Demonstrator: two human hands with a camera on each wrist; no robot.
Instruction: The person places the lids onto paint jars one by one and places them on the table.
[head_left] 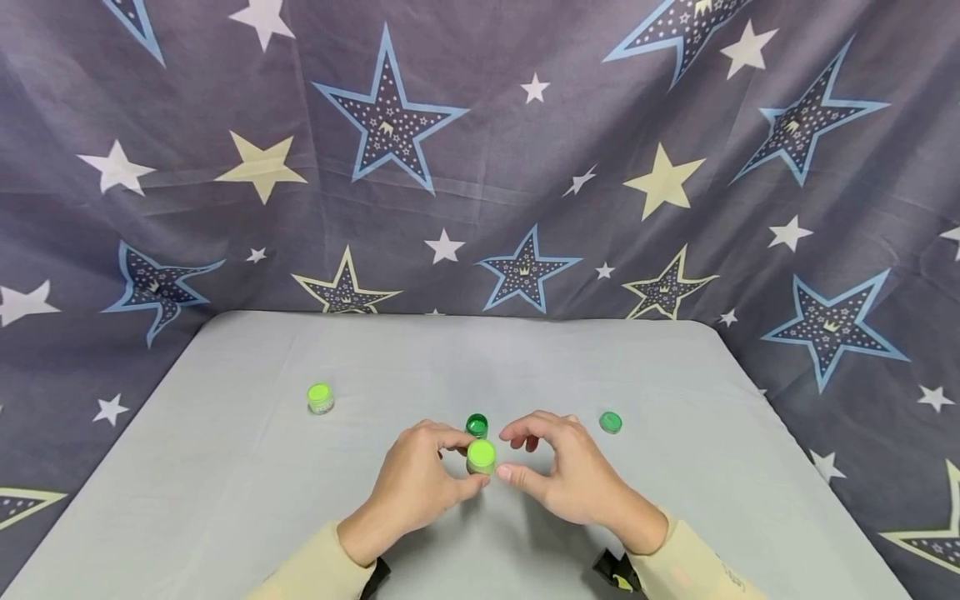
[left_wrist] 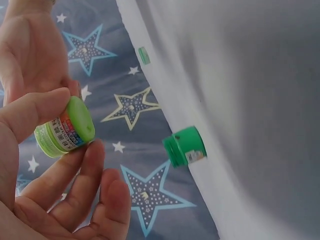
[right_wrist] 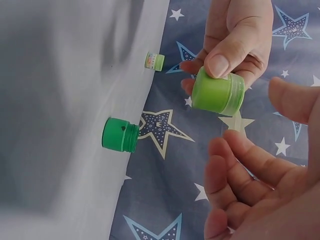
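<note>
One lime-green jar [head_left: 481, 457] — pinched in the left hand [head_left: 420, 473].

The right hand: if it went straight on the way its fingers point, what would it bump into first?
Most likely the small, round, lime-green plastic-looking jar, pinched by the left hand just ahead of the right hand. Depth is hard to judge, so it might pass slightly off it.

In the head view, the left hand [head_left: 416, 475] pinches at seven o'clock; the right hand [head_left: 577, 471] curves at five, thumb [head_left: 528, 481] and fingers [head_left: 543, 427] parted.
</note>
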